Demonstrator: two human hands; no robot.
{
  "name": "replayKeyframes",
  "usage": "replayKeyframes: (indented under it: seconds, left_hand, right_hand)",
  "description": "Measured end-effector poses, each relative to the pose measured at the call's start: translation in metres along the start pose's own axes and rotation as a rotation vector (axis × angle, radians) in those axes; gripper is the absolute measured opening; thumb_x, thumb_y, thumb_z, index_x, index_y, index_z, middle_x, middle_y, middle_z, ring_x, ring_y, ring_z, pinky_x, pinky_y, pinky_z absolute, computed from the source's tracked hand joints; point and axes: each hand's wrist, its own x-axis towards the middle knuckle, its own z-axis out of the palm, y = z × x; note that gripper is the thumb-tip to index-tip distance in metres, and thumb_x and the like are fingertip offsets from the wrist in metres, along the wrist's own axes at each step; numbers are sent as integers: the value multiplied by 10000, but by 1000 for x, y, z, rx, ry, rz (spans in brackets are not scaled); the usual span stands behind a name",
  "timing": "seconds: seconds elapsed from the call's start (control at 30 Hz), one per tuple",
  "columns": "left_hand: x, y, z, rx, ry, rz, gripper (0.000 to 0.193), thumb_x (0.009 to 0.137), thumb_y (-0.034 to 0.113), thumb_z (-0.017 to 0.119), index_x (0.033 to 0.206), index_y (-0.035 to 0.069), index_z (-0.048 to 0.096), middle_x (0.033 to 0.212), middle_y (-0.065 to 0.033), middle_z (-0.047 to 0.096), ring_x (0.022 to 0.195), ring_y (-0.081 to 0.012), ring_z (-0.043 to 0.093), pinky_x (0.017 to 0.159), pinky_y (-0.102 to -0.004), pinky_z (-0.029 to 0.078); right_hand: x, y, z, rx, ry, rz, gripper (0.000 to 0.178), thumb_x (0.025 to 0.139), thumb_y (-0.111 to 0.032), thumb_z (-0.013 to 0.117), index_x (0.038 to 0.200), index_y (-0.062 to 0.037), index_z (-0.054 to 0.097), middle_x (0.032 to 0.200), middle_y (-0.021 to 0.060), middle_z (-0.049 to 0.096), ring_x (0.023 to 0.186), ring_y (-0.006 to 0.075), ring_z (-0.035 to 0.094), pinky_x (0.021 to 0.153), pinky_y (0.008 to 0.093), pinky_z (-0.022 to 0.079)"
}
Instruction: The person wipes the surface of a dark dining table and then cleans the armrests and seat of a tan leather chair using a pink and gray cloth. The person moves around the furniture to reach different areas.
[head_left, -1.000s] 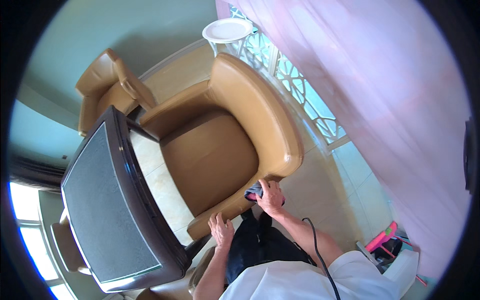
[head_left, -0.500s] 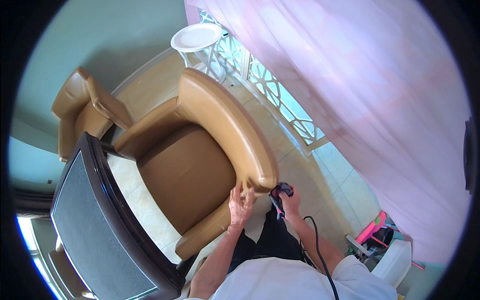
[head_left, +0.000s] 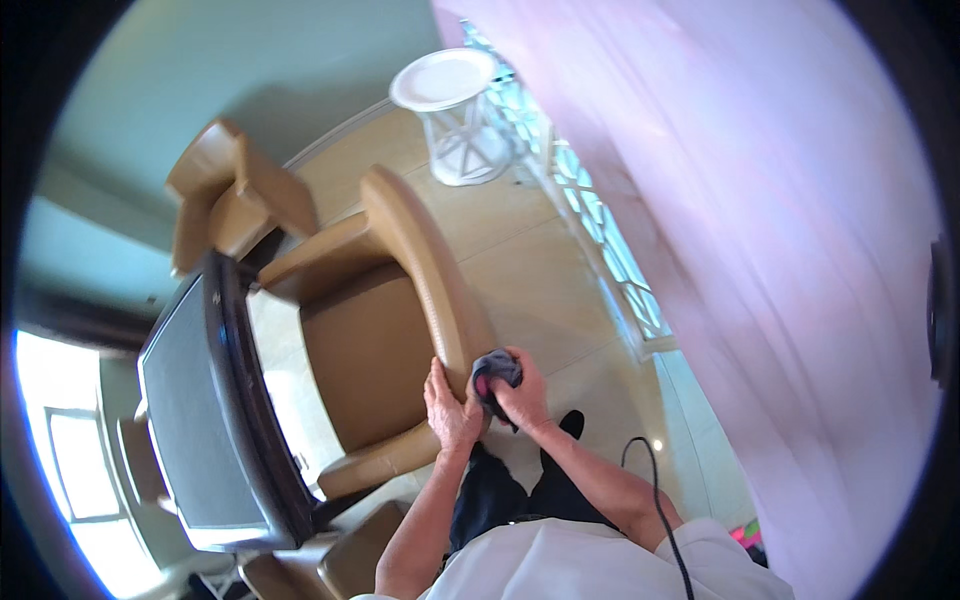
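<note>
A tan leather-look armchair point(head_left: 365, 345) stands in front of me, its curved backrest on the right side. My left hand point(head_left: 453, 412) grips the near end of that backrest, fingers on the inner face and thumb toward the outer edge. In my right hand point(head_left: 524, 396) is a crumpled dark grey cloth point(head_left: 497, 375) with a pink patch. The cloth presses against the backrest's outer side, right beside my left hand. The part of the leather under it is hidden.
A dark table point(head_left: 200, 420) stands left of the armchair. Behind it is another tan armchair point(head_left: 240, 200), with a round white side table point(head_left: 443, 80) farther back. A pink curtain point(head_left: 760, 250) hangs along the right. A black cord point(head_left: 660, 500) runs by my right arm.
My view has turned and I have shifted around the chair. The cloth in my right hand has moved from the backrest's near corner onto its outer side; my left hand stays on the backrest.
</note>
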Motion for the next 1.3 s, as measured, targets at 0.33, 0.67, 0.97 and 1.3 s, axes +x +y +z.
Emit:
replayKeyframes:
  seconds: [0.33,0.67,0.97,1.3]
  left_hand:
    - [-2,17,-4,93,-69,-75,915,892,474,688,1543,-64,338,1442,-301,511,1327,-447,506,1120,-487,418]
    - [42,37,0,0,-196,-106,1048,904,582,667,1555,-119,239,1562,-355,341,1432,-485,378,1171,-538,341]
    - [107,58,21,27,-89,-158,1106,902,635,659,1553,-140,212,1571,-371,310,1465,-493,326,1215,-496,300]
    - [192,92,43,127,248,-234,859,888,402,758,1482,-105,399,1538,-317,387,1411,-459,419,1166,-478,380]
  right_hand:
    - [70,-24,5,-178,-152,-236,521,775,-162,792,1250,-44,612,1133,164,685,1069,350,660,961,432,521]
    - [155,-77,45,-512,-184,-600,546,729,-161,796,1244,-108,623,1097,139,654,1053,370,622,906,476,530]
    - [229,-93,81,-533,-288,-734,607,688,-144,830,1254,-103,614,1121,141,634,1071,381,607,917,487,526]
    - [306,-118,130,-554,-510,-822,609,652,-179,874,1222,-192,658,1113,126,576,1066,347,571,870,488,501]
